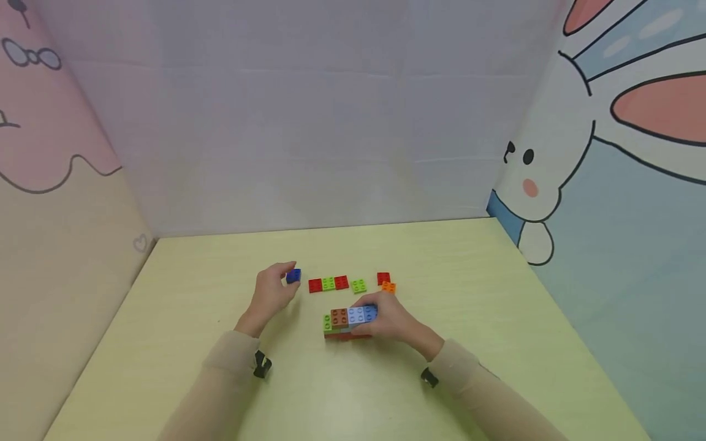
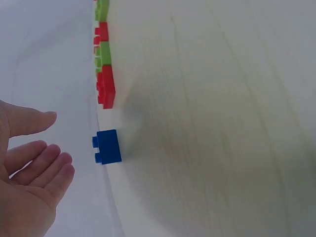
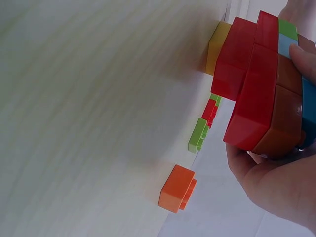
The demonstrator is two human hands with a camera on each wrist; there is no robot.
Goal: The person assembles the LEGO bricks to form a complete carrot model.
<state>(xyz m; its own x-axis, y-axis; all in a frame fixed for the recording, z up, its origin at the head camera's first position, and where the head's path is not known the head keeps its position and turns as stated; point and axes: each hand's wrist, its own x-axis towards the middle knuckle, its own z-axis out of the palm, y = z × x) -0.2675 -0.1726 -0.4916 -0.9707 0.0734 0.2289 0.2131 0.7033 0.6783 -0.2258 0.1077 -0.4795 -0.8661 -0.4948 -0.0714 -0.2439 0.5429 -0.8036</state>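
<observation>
My left hand (image 1: pixel 273 288) is beside a blue toy building brick (image 1: pixel 293 276) on the table. In the left wrist view its thumb and fingers are apart, and a gap separates them from the blue brick (image 2: pixel 108 146), which stands studs toward the back wall. My right hand (image 1: pixel 390 317) grips a built block of toy bricks (image 1: pixel 339 317) by its right end. Green, brown, light blue and blue bricks top this block. From below, the right wrist view shows red bricks (image 3: pixel 254 94), brown ones and a yellow brick (image 3: pixel 217 48). Part of the block is hidden by my fingers.
Behind the hands lies a row of red, green and red bricks (image 1: pixel 328 283). Right of it are a lone green brick (image 1: pixel 359 286), a red brick (image 1: pixel 383 278) and an orange brick (image 1: pixel 388 287). A pale wall (image 1: pixel 331 153) borders the table's back edge.
</observation>
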